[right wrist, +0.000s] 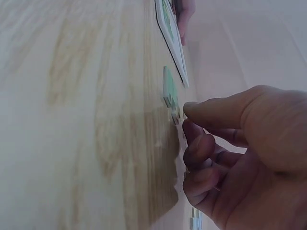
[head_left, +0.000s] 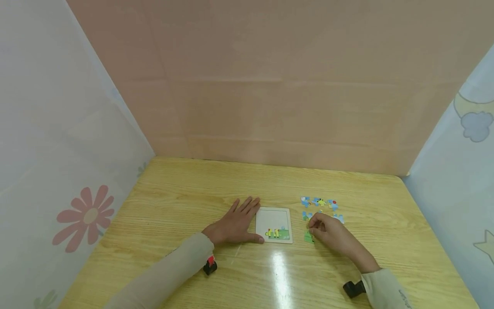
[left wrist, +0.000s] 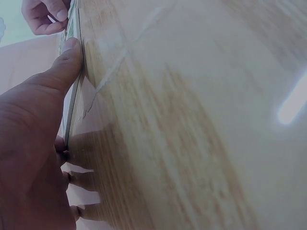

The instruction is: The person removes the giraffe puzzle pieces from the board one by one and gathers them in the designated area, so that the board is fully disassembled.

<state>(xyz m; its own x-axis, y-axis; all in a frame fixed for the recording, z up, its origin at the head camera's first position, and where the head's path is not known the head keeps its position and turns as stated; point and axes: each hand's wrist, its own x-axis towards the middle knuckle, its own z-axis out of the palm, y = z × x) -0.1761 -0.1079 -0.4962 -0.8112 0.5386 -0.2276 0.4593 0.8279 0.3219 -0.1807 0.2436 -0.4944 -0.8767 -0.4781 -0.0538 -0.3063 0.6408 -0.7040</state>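
Observation:
A white square puzzle tray (head_left: 272,217) lies on the table, with several joined pieces (head_left: 278,233) in green and yellow along its lower part. My left hand (head_left: 236,223) rests beside its left edge, fingers spread and thumb against the lower left corner. To the right of the tray, my right hand (head_left: 329,231) is low over loose puzzle pieces, its fingers curled and the thumb close to the index finger. A green puzzle piece (right wrist: 169,86) lies on the table by those fingertips. Whether they pinch a piece is not clear; the hand hides some pieces.
Loose blue and yellow puzzle pieces (head_left: 319,202) lie in rows beyond the right hand. The wooden table (head_left: 185,184) meets a tan backdrop (head_left: 247,107) at the rear, with printed cloth on both sides. A bright reflection shows on the table below the tray.

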